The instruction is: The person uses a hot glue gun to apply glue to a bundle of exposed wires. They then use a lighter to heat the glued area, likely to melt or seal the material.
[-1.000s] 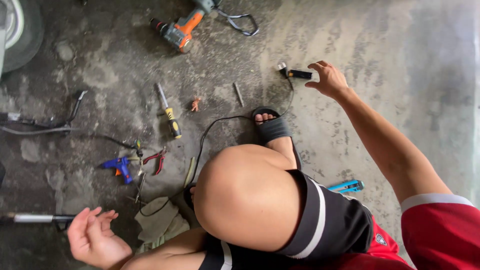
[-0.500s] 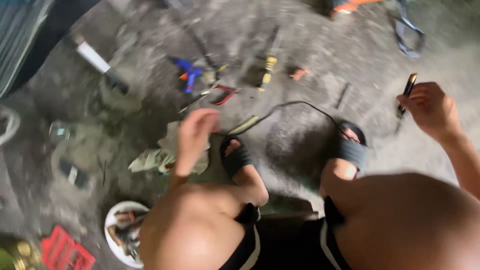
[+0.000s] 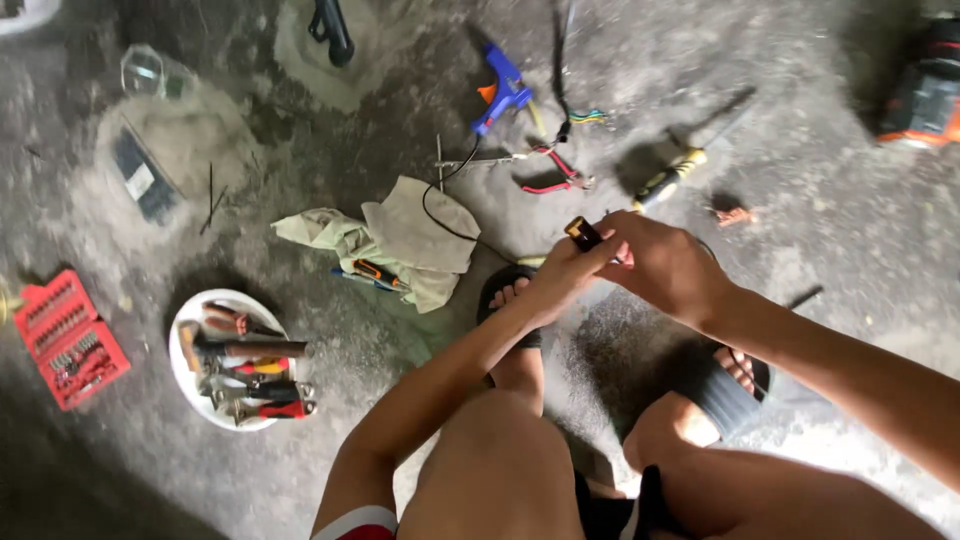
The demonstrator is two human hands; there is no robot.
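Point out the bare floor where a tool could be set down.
Bare concrete lies right of the yellow screwdriver, below the drill, and between the white bowl and the rag. It is crowded around the glue gun and red pliers.

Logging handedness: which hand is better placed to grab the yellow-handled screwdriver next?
Right, probably. The right hand lies nearest the yellow-handled screwdriver. The left hand pinches the small black part and sits farther off.
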